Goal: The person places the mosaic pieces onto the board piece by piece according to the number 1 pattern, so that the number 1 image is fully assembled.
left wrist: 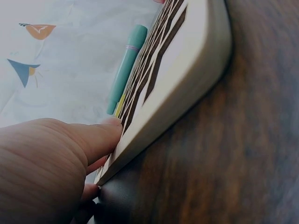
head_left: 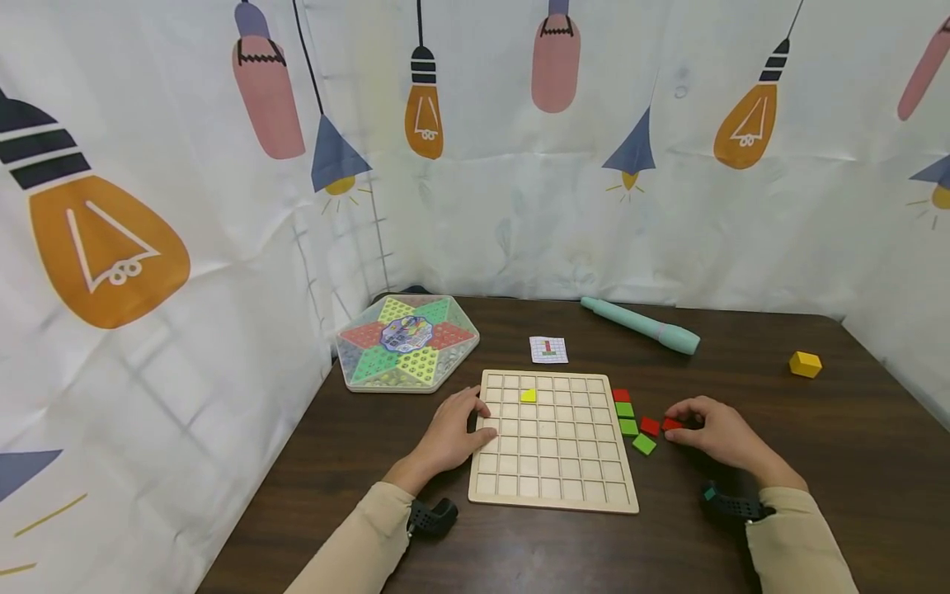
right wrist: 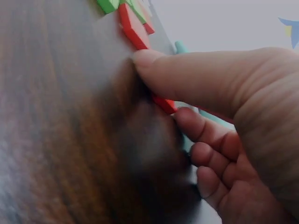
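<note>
Right hand (head_left: 716, 433) pinches a red tile (head_left: 671, 424) between thumb and fingertips, low on the desk (head_left: 816, 462) just right of the wooden grid board (head_left: 552, 445). Left hand (head_left: 453, 433) lies flat, fingers on the board's left edge. Risks: the thin tile may slip from the pinch; knuckles could scatter the loose green tile (head_left: 643, 444) nearby.

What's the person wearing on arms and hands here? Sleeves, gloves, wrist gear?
Both hands are bare, with no gloves. The left hand and right hand each come out of a long beige sleeve. A black wrist-mounted camera unit is strapped at each wrist; the right one shows a small teal part. No rings or watches are visible.
</note>
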Demonstrator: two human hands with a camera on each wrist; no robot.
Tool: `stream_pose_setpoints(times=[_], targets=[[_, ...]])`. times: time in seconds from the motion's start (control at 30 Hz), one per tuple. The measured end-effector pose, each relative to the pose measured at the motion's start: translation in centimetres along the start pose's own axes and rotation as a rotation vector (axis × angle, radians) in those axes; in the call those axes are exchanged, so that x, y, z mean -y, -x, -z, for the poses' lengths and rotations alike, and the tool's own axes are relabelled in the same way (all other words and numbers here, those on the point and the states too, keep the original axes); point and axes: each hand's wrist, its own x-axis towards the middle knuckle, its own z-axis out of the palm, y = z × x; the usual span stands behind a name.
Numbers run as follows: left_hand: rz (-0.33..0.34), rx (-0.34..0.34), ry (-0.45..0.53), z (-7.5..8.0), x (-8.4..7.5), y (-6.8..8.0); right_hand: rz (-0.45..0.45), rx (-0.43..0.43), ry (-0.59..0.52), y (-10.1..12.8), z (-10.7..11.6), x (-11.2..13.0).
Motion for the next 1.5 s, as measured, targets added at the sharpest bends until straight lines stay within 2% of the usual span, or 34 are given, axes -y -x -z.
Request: stream_pose_setpoints(times=[0.43,0.8,1.03,1.27,1.5], targets=[[0.001,0.004,0.002,0.0,0.1,-0.1,-0.014,-0.012,0.020,0.3,0.8,0.0],[0.008,0.009,0.005,0.0,0.2,0.0,0.006,-0.064,0.036,0.0,0.0,0.0],[0.011,0.011,0.008,0.0,0.1,0.0,-0.012,-0.086,0.044,-0.2,-0.2,-0.3],[0.018,0.018,-0.005,0.0,0.2,-0.1,-0.044,-0.115,0.001,-0.3,-0.2,-0.4],[0.029,0.018,0.002,-0.1,0.3,-0.1,-0.038,-0.136,-0.041,-0.3,-0.5,-0.4]])
